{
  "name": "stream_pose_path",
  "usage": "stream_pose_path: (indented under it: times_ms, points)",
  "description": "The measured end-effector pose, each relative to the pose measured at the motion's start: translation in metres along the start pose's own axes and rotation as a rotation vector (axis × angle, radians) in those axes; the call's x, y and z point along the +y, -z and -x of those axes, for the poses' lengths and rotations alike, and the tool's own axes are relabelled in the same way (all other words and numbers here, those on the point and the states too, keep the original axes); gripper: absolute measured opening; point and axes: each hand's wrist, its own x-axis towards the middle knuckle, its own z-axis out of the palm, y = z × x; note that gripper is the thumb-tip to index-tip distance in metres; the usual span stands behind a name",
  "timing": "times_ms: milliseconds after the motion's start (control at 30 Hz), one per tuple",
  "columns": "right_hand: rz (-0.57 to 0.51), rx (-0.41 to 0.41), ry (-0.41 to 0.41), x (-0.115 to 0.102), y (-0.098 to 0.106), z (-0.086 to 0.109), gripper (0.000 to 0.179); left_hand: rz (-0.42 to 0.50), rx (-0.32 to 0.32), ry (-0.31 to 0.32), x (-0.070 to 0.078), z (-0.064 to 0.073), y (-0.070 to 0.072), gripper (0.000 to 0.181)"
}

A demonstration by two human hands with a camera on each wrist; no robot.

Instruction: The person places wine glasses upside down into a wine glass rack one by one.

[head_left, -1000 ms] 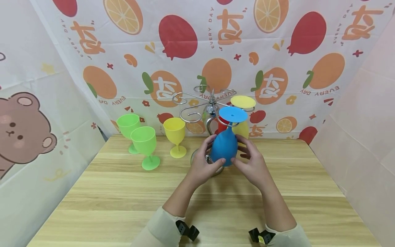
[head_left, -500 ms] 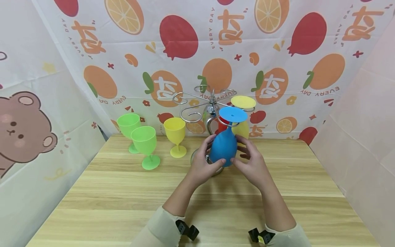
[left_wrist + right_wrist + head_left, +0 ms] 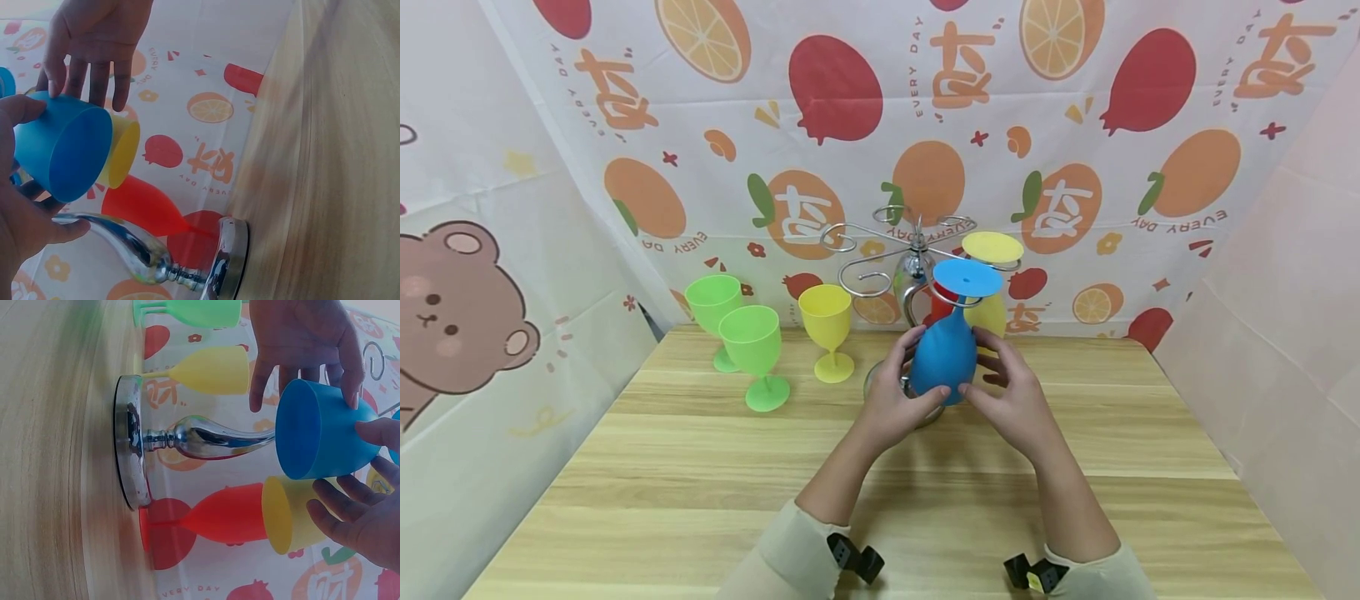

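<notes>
A blue goblet (image 3: 943, 358) hangs upside down, its foot (image 3: 967, 277) above a curled arm of the chrome rack (image 3: 916, 267) and its bowl tilted. My left hand (image 3: 889, 410) holds the bowl from the left, thumb near the rim. From the other side my right hand (image 3: 1013, 404) holds it too, its thumb on the bowl in the right wrist view. The goblet's mouth (image 3: 299, 429) faces the table. Behind it a yellow goblet (image 3: 992, 247) hangs inverted from another arm. A red goblet (image 3: 231, 514) stands upright on the table behind, mostly hidden in the head view.
Two green goblets (image 3: 752, 342) and a yellow goblet (image 3: 826, 317) stand upright to the left on the wooden table (image 3: 700, 500). The rack's round base (image 3: 129, 444) sits on the tabletop. A fruit-print cloth (image 3: 850, 183) hangs close behind.
</notes>
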Motion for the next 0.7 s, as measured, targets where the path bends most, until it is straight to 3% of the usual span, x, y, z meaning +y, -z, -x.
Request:
stream_pose_path:
  times_ms: [233, 367, 567, 700]
  points:
    - [-0.015, -0.001, -0.005, 0.0, 0.001, 0.0, 0.072, 0.042, 0.01, 0.011, -0.001, -0.002, 0.003, 0.071]
    - [-0.02, 0.009, -0.017, -0.001, 0.0, -0.001, 0.073, 0.123, 0.067, 0.013, -0.003, -0.007, 0.011, 0.06]
    - [-0.027, 0.016, -0.039, 0.0, 0.001, -0.002, 0.075, 0.196, 0.171, 0.044, -0.021, -0.023, 0.022, 0.05]
    - [-0.032, 0.009, -0.051, 0.0, 0.001, -0.001, 0.074, 0.231, 0.184, 0.109, -0.035, -0.036, 0.024, 0.052]
